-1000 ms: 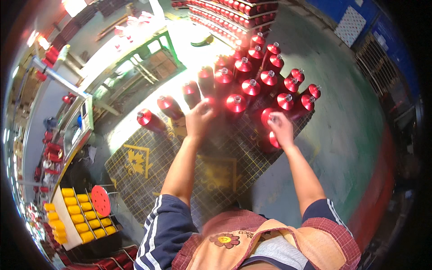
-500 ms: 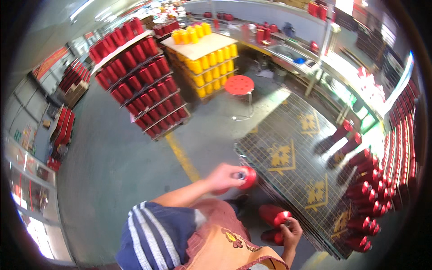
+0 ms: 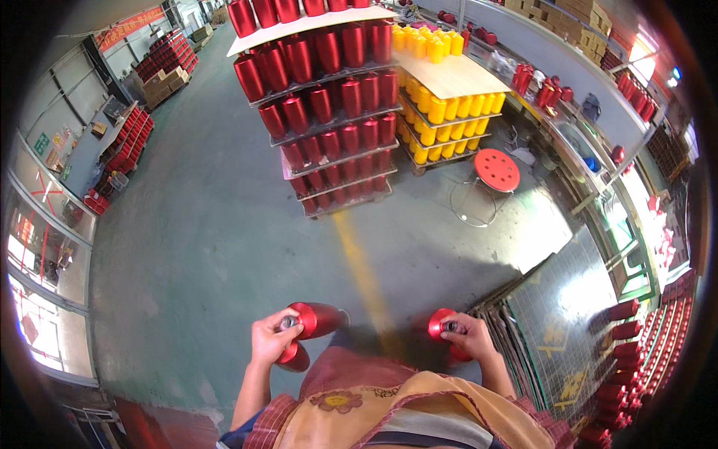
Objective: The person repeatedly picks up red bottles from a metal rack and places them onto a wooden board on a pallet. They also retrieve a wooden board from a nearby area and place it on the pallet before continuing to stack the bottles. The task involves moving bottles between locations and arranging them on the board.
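With its fingers closed round a neck, my left hand (image 3: 271, 338) carries a red metal cylinder (image 3: 318, 319), shaped like a fire extinguisher body. A second red cylinder (image 3: 295, 358) hangs under the same hand; how it is held is hidden. On the other side my right hand (image 3: 470, 338) grips the short neck of another red metal cylinder (image 3: 440, 323). Below that hand a bit of red shows, likely one more cylinder, mostly covered. Both hands hold their loads in front of my apron (image 3: 351, 408), above the floor.
Ahead stands a tall layered stack of red cylinders (image 3: 329, 97), beside a pallet of yellow cylinders (image 3: 441, 112). A red stool (image 3: 496, 170) is right of them. At my right a dark sheet-topped stack (image 3: 557, 314) bears rows of red cylinders (image 3: 624, 329). A yellow line (image 3: 363, 277) crosses the floor.
My view has turned left, so the red stack now lies ahead and the sheet-topped stack sits farther right. Both hands keep their cylinders and are farther apart.
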The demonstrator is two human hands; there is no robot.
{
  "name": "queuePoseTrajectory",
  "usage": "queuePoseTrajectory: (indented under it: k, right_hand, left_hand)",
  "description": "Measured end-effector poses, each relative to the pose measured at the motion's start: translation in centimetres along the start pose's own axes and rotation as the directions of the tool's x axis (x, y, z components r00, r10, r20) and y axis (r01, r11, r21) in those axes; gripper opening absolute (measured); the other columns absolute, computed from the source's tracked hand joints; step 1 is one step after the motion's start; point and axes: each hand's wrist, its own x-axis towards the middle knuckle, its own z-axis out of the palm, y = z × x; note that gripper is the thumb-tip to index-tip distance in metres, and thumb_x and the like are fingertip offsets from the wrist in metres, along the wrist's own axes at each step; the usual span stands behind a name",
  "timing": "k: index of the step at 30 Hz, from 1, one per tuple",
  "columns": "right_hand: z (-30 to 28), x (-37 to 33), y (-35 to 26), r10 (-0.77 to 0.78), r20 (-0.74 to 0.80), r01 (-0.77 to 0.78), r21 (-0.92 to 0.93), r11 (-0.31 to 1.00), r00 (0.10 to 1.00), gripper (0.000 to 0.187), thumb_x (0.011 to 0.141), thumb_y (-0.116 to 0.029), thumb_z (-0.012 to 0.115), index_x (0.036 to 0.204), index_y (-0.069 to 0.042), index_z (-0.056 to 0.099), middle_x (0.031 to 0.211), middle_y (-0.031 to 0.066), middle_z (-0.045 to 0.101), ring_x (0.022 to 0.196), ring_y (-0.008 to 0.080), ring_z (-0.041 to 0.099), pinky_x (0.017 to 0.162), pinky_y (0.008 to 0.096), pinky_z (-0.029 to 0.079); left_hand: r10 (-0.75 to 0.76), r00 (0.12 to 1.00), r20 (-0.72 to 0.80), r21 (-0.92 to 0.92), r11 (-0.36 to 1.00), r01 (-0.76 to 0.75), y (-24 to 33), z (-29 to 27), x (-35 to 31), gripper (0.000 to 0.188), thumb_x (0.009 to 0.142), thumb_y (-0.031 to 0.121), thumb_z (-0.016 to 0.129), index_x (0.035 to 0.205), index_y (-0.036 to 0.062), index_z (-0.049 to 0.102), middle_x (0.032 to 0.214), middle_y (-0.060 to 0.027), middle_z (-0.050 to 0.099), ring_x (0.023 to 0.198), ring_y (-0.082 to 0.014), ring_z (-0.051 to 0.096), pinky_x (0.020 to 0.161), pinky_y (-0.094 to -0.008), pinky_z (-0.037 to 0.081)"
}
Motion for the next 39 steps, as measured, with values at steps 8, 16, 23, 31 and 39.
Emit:
queuePoseTrajectory:
  k: [8, 16, 23, 31, 39]
  right_hand:
    - [4.4, 22.5, -14.1, -0.106, 0.040, 0.110, -0.114, 0.987, 0.994, 0.031, 0.078, -0.015, 0.078, 0.107, -0.011, 0.069, 0.075, 0.0016, 0.059, 0.066, 0.0105, 0.050, 0.063, 0.0282, 0.044]
    - [6.7, 42.1, -15.9, -0.291, 0.091, 0.298, -0.080, 0.951, 0.952, 0.031, 0.081, -0.020, 0.072, 0.111, -0.014, 0.065, 0.077, 0.0084, 0.062, 0.066, 0.0191, 0.056, 0.064, 0.0332, 0.047]
    - [4.6, 54.7, -13.3, -0.295, 0.166, 0.306, -0.044, 0.951, 0.941, 0.034, 0.082, -0.026, 0.070, 0.113, -0.013, 0.063, 0.092, 0.0137, 0.068, 0.083, 0.0338, 0.065, 0.073, 0.0413, 0.050]
    - [1.5, 58.9, -11.4, -0.290, 0.185, 0.290, 0.026, 0.957, 0.939, 0.031, 0.082, -0.029, 0.071, 0.109, -0.015, 0.065, 0.082, 0.0142, 0.066, 0.071, 0.0340, 0.061, 0.068, 0.0411, 0.048]
    - [-16.5, 55.0, -31.2, -0.558, 0.174, 0.583, -0.177, 0.793, 0.811, 0.033, 0.066, -0.017, 0.085, 0.094, -0.005, 0.072, 0.090, 0.0084, 0.071, 0.077, 0.0164, 0.069, 0.066, 0.0285, 0.052]
  left_hand:
    - [0.395, 0.903, -0.168, 0.149, 0.916, -0.372, 4.8, -12.8, 16.0, 0.019, 0.076, -0.002, 0.076, 0.093, 0.0008, 0.069, 0.081, 0.0033, 0.059, 0.074, -0.0052, 0.051, 0.067, -0.0212, 0.044]
    - [0.347, 0.840, -0.417, 0.181, 0.937, -0.298, 10.2, -14.0, 27.4, 0.021, 0.078, -0.009, 0.068, 0.099, -0.0026, 0.068, 0.067, -0.0007, 0.056, 0.049, -0.0047, 0.044, 0.045, -0.0199, 0.033]
    - [0.201, 0.877, -0.437, 0.045, 0.978, -0.202, 14.7, -12.7, 35.6, 0.017, 0.081, -0.008, 0.063, 0.097, -0.0047, 0.066, 0.061, -0.0003, 0.051, 0.044, -0.0042, 0.039, 0.041, -0.0203, 0.027]
    - [0.131, 0.956, -0.263, 0.033, 0.991, -0.126, 21.3, -12.1, 43.7, 0.021, 0.080, -0.012, 0.063, 0.099, -0.0038, 0.066, 0.061, 0.0020, 0.052, 0.046, -0.0026, 0.039, 0.042, -0.0199, 0.027]
    - [0.717, 0.602, -0.351, 0.403, 0.696, -0.594, 41.1, -24.5, 42.1, 0.028, 0.078, 0.013, 0.053, 0.102, 0.0016, 0.062, 0.086, -0.0056, 0.055, 0.074, -0.0154, 0.046, 0.066, -0.0295, 0.033]
